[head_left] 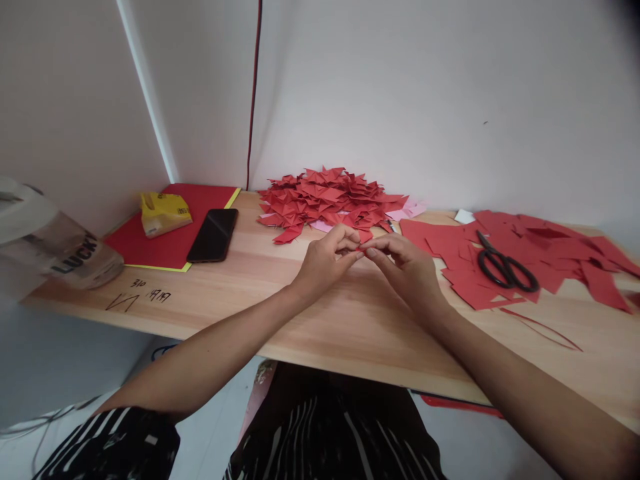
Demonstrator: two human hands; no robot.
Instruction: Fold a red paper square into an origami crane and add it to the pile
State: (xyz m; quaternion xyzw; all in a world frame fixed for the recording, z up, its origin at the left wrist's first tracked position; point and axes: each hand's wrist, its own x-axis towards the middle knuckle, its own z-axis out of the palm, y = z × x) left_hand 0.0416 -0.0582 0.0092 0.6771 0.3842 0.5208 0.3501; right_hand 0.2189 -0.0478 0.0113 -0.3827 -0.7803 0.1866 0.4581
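Note:
My left hand (333, 257) and my right hand (403, 267) meet over the middle of the wooden table. Both pinch a small piece of red paper (361, 247) between thumbs and fingertips. Most of that piece is hidden by the fingers, so its folded shape cannot be made out. Just behind my hands rises a heap of folded red paper pieces (325, 197), pointed at their ends, with some pink paper (407, 208) beneath. To the right of my right hand lie loose flat red paper pieces (540, 247), and black-handled scissors (507, 270) rest on them.
On the left, a dark phone (213, 235) and a yellow packet (164, 213) lie on red and yellow sheets (145, 250). A clear bottle (75, 250) with a white lid stands at the far left. A thin red strip (543, 328) curls at the right. A wall borders the table behind.

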